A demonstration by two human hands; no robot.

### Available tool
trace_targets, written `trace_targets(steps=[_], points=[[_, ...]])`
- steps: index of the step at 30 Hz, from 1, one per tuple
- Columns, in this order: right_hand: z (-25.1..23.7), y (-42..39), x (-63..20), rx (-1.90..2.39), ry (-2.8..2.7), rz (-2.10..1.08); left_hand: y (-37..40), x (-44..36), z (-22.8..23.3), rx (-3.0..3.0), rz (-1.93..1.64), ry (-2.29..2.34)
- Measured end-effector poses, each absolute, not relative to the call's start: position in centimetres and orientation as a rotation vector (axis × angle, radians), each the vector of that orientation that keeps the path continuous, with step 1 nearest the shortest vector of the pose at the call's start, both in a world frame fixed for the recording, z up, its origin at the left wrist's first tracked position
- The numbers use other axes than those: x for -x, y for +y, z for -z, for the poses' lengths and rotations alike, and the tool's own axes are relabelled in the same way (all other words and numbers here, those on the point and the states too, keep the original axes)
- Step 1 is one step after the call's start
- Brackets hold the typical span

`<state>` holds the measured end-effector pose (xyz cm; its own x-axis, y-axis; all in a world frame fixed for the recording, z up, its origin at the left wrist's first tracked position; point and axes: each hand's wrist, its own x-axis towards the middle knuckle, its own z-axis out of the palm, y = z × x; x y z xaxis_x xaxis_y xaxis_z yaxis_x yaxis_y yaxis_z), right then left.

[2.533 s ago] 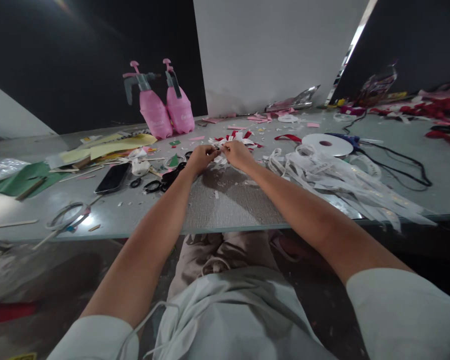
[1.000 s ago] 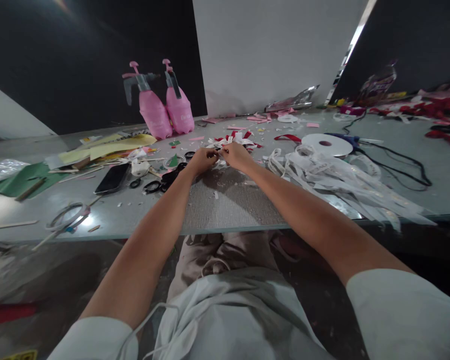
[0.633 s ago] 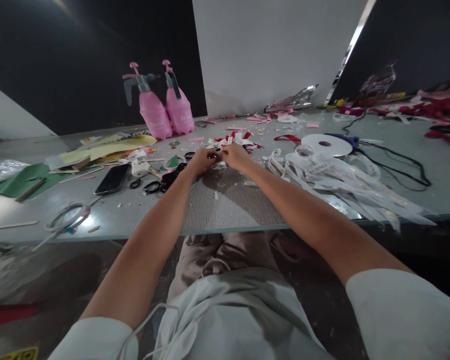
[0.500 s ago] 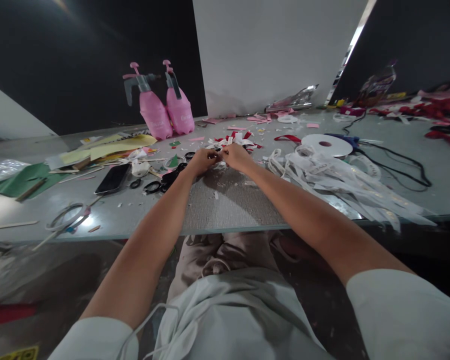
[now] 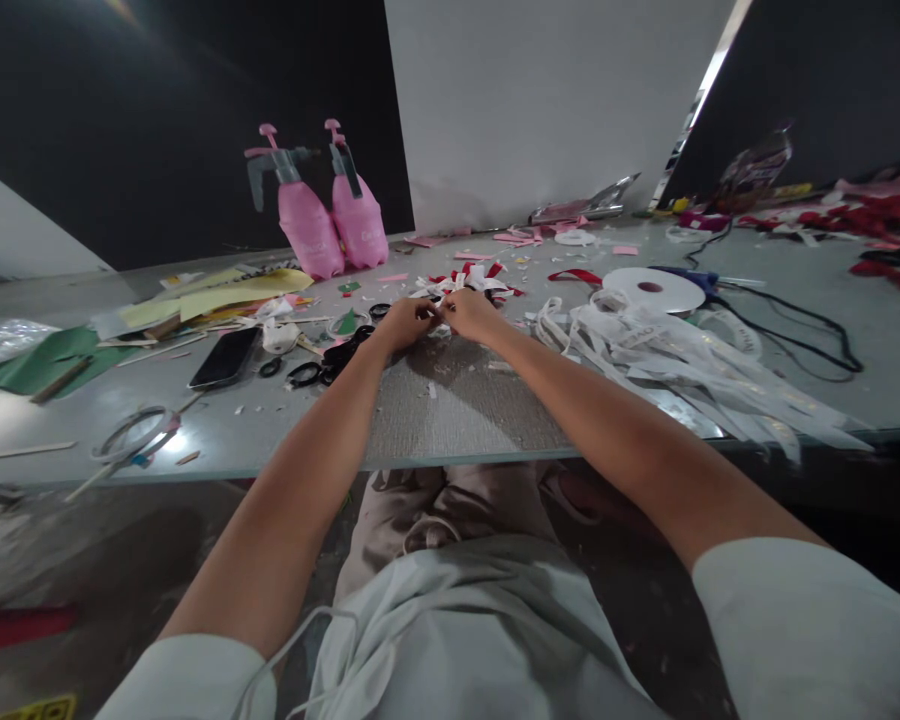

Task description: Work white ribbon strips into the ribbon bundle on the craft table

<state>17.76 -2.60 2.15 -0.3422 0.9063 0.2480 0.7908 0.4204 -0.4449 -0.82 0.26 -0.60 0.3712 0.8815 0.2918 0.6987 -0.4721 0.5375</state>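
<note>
My left hand and my right hand meet over the middle of the table, fingertips bent and almost touching. Both are closed in a pinch on something small between them, too hidden by the fingers to name. Just behind my right hand lies a pile of red and white ribbon pieces. Left of my left hand are several black hair ties. Cut white ribbons with gold print spread out beyond my right forearm.
Two pink spray bottles stand at the back left. A black phone lies left of my arm. At the right are a white ribbon spool and a blue tool with a black cord. The glass table's edge runs before me.
Almost nothing differs. My fingertips have shifted very slightly while staying together in the same place; the things on the table lie as before.
</note>
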Motion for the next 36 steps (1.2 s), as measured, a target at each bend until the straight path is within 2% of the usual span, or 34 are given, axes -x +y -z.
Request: trace_targets(steps=[36], points=[[-1.94,-2.49,-17.59,1.451,-2.395,-0.424,0.04,0.52,0.46,-2.371,-0.586,1.426]])
